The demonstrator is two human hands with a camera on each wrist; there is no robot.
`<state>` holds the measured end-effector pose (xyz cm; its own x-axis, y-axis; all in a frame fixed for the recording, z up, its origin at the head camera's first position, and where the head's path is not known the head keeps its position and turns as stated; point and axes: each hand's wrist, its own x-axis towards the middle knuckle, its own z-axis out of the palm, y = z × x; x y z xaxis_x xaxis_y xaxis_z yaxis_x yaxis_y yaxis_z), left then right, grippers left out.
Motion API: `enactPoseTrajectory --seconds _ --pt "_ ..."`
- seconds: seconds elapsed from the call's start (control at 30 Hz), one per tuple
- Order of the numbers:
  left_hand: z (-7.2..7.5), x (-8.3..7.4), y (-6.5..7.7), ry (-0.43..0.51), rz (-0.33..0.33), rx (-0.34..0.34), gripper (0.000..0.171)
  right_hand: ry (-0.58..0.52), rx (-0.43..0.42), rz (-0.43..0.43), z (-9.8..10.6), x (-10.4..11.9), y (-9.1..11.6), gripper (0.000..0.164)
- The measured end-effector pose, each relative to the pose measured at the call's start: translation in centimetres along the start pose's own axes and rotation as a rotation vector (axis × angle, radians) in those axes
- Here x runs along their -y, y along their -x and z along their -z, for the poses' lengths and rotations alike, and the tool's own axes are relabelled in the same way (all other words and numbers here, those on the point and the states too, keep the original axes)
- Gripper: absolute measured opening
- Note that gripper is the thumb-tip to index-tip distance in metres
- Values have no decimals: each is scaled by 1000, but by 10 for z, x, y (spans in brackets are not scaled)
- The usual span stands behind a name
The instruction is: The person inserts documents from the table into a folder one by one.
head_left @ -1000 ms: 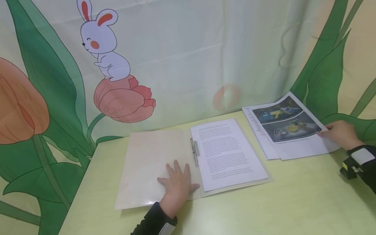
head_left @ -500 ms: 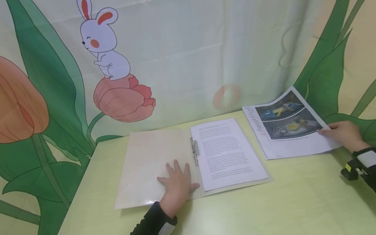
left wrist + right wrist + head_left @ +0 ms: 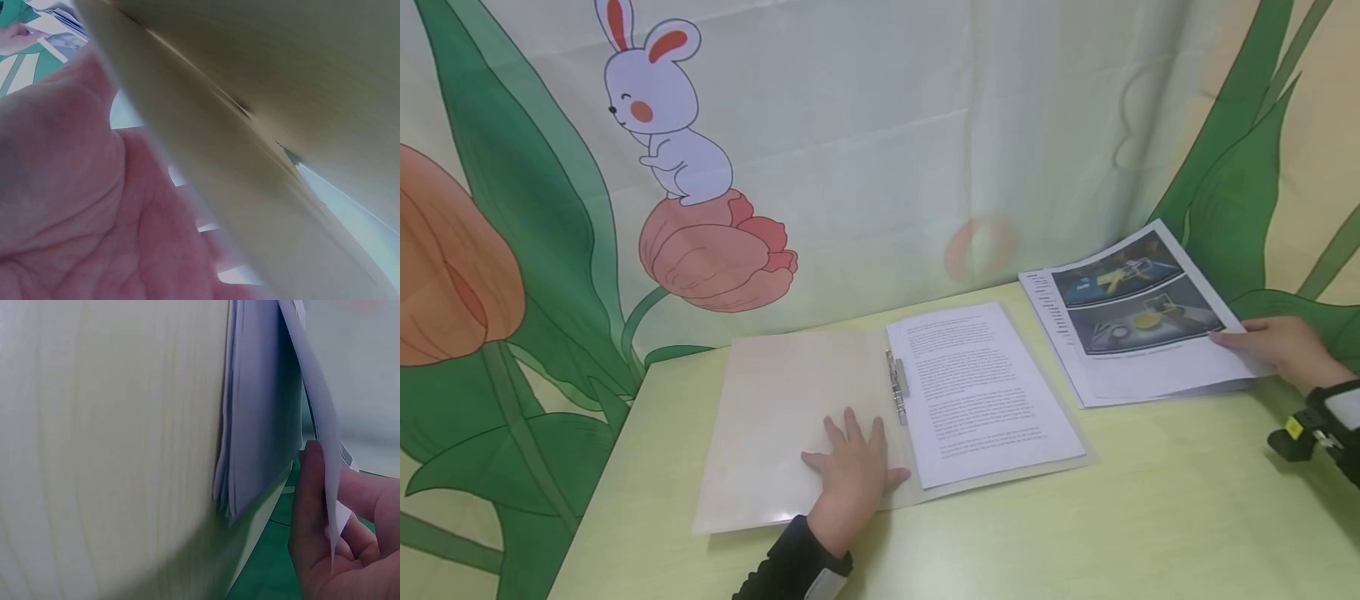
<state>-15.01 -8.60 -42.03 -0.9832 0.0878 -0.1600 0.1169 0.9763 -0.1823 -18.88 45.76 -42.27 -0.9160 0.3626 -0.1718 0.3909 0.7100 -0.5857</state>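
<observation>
My left hand rests with fingers spread on the left cover of a clear file folder that lies opened out on the table. On the folder's right side lies a printed sheet, beside a metal clip at the spine. At the right, my right hand pinches the right edge of a paper sheet with two pictures between thumb and fingers. In the right wrist view that sheet stands lifted off the several papers beneath it.
The pale yellow-green table runs along a curtain printed with a rabbit and tulips. The paper stack at the back right lies near this curtain. A black wrist camera hangs at the right wrist.
The pictured sheet first shifted up and left over the stack, then slightly right, and its right edge is now raised off the papers below. The left hand and folder have stayed put.
</observation>
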Motion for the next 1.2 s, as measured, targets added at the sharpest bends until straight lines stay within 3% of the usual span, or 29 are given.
enactPoseTrajectory --seconds 0.23,0.93,1.2 --pt "0 0 0 -2 2 4 83 -50 49 -55 1 1 1 93" --pt "-1 0 0 -17 -1 -14 83 -97 104 30 -1 14 10 91" --pt "-1 0 -1 1 -1 -6 83 -112 167 31 -7 23 13 91"
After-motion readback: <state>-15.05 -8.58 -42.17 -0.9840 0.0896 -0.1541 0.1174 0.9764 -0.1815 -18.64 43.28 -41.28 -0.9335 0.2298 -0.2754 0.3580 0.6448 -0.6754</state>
